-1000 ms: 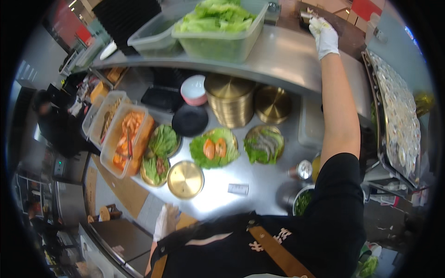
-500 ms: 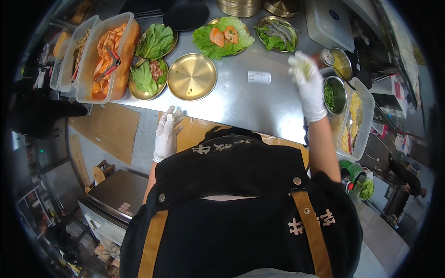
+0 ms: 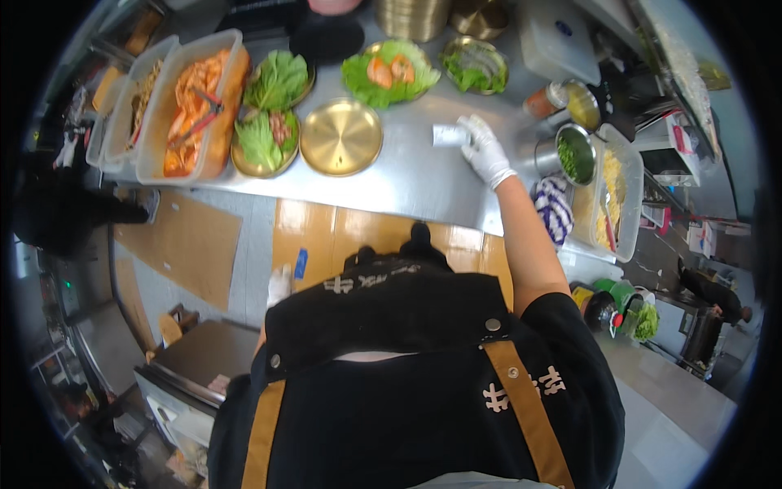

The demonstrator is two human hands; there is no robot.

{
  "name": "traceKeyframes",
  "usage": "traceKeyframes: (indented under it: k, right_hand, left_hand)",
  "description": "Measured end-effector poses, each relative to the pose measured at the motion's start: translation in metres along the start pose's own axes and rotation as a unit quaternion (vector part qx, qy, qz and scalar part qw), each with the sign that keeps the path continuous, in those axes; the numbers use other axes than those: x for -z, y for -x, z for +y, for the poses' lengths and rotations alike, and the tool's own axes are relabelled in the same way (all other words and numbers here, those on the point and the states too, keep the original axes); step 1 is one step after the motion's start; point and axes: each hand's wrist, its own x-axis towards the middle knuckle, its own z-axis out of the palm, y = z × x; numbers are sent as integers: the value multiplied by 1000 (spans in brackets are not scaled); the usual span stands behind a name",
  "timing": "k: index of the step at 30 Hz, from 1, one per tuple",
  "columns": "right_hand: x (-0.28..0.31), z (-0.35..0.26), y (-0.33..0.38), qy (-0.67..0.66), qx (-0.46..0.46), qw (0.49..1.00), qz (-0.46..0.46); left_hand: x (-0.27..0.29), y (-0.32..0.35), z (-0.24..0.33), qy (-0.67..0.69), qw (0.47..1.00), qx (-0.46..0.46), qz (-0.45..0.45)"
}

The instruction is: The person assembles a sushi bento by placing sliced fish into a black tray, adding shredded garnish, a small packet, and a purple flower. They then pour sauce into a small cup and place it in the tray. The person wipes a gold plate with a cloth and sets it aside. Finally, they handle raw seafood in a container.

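Note:
My gloved right hand (image 3: pixel 486 155) is at the right end of a small white paper slip (image 3: pixel 446 135) on the steel counter, its fingers closing on that edge. My left hand (image 3: pixel 279 285), also gloved, hangs low in front of the counter, partly hidden by my black apron; its fingers cannot be made out. A bare gold plate (image 3: pixel 340 137) lies to the left of the slip. Beside it, another gold plate carries lettuce and pinkish meat (image 3: pixel 267 143). Farther back are a plate of salmon on lettuce (image 3: pixel 390 72) and one of shrimp on greens (image 3: pixel 476 65).
On the left stand plastic tubs, one with orange marinated meat (image 3: pixel 195 106) and tongs. At the right are a red-brown shaker (image 3: pixel 546 100), a metal pot of chopped greens (image 3: pixel 577 155), a striped cloth (image 3: pixel 554 209) and a shredded-yellow-food tub (image 3: pixel 612 196). Gold plates (image 3: pixel 411 18) are stacked behind.
My right hand has come left from beside the shaker and pots to the paper slip. My left hand has dropped back toward my body, away from the counter edge.

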Motion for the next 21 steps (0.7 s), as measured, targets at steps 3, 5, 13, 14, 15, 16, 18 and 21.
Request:
traceKeyframes:
  k: [3,5,13,14,15,16,18,21]
  right_hand:
    - [2,-7,-18,105,24,994,-1]
    - [25,-28,-31,-29,-32,999,-28]
    - [262,-80,-214,-81,82,971,211]
    - [291,-71,-244,-82,32,974,210]
    - [315,-60,-275,-106,1,971,216]
    - [338,-43,-302,-29,-16,966,257]
    - [380,-2,-351,66,-96,959,258]
    - [412,65,-411,168,-169,930,280]
  left_hand:
    - [5,-1,-36,-77,997,14,-23]
    - [-1,4,-34,-81,996,28,-30]
    - [-45,40,48,-65,997,29,-19]
    - [-50,46,58,-63,997,31,-13]
    - [-55,51,67,-61,998,34,-7]
    - [-60,58,76,-58,998,39,0]
    - [-71,70,92,-53,997,54,16]
    - [-86,98,109,-48,995,81,41]
